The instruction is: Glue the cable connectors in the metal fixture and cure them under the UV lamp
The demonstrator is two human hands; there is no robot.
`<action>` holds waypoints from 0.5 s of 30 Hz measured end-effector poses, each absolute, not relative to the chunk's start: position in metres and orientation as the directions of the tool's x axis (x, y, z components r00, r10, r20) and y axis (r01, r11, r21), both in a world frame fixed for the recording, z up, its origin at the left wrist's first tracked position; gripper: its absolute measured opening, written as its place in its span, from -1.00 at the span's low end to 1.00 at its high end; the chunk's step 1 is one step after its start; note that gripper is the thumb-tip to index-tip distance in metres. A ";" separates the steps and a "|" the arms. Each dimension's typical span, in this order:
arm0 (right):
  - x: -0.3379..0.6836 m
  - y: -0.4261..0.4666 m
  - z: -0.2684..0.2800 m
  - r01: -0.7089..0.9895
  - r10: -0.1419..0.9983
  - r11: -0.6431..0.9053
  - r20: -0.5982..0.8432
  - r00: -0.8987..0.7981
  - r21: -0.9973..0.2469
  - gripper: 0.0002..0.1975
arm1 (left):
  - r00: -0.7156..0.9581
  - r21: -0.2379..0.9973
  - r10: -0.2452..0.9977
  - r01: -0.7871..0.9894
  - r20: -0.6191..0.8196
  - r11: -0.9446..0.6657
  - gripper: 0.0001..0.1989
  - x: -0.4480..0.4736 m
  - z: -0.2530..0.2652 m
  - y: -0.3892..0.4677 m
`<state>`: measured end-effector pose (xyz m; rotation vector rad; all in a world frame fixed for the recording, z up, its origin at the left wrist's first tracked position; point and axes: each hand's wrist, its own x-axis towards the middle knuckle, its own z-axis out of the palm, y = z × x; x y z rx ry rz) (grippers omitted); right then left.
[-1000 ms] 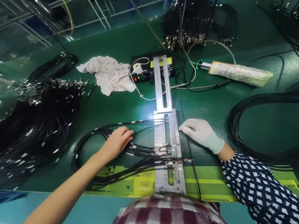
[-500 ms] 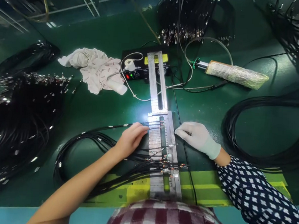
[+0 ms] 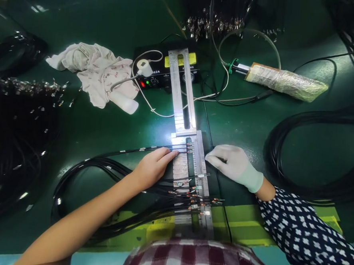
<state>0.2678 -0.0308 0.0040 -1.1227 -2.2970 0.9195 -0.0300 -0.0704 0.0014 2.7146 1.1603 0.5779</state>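
My bare left hand (image 3: 156,167) pinches a thin black cable over the left side of a slotted metal jig (image 3: 182,173). Several cable ends (image 3: 190,147) with small coloured wires lie across the jig's slot just past my fingertips. My right hand (image 3: 235,164), in a white glove, is closed beside the jig's right edge; whatever its fingertips may hold is too small to make out. Nearer my body, more black cables (image 3: 148,210) cross the jig, their stripped ends and small connectors (image 3: 193,206) resting on the metal.
Behind the jig is a black control box (image 3: 156,77) with lit red and green lights. A crumpled cloth (image 3: 102,74) lies to its left, a plastic-wrapped tool (image 3: 288,81) to its right. Cable bundles (image 3: 15,130) fill the left side; a cable coil (image 3: 272,146) sits at right.
My view has shifted slightly, so the background has moved in the picture. Both hands keep nearly the same places at the jig, the left still pinching at the cable.
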 end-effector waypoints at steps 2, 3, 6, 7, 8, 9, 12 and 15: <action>0.268 -0.031 0.004 0.525 0.805 0.459 0.085 -0.587 -0.717 -0.71 | 0.625 0.383 0.740 0.638 0.249 -0.668 -0.63 -0.030 0.004 -0.067; 0.268 -0.031 0.005 0.525 0.806 0.460 0.088 -0.586 -0.716 -0.71 | 0.610 0.434 0.758 0.633 0.229 -0.641 -0.66 -0.029 0.005 -0.064; 0.267 -0.031 0.006 0.524 0.808 0.461 0.095 -0.581 -0.716 -0.71 | 0.570 0.509 0.799 0.639 0.190 -0.577 -0.76 -0.029 0.007 -0.060; 0.267 -0.031 0.006 0.524 0.809 0.461 0.096 -0.580 -0.717 -0.71 | 0.576 0.489 0.793 0.643 0.199 -0.590 -0.77 -0.028 0.007 -0.060; 0.267 -0.031 0.007 0.524 0.810 0.460 0.096 -0.579 -0.717 -0.70 | 0.588 0.434 0.778 0.656 0.221 -0.618 -0.77 -0.028 0.007 -0.061; 0.267 -0.031 0.007 0.526 0.811 0.459 0.096 -0.577 -0.716 -0.71 | 0.599 0.347 0.761 0.678 0.250 -0.648 -0.77 -0.028 0.007 -0.063; 0.266 -0.031 0.006 0.532 0.813 0.452 0.085 -0.576 -0.716 -0.71 | 0.616 0.054 0.725 0.749 0.310 -0.660 -0.71 -0.027 0.008 -0.072; 0.265 -0.029 0.004 0.552 0.832 0.421 0.064 -0.551 -0.720 -0.72 | 0.652 -0.048 0.708 0.744 0.271 -0.666 -0.70 -0.026 0.010 -0.077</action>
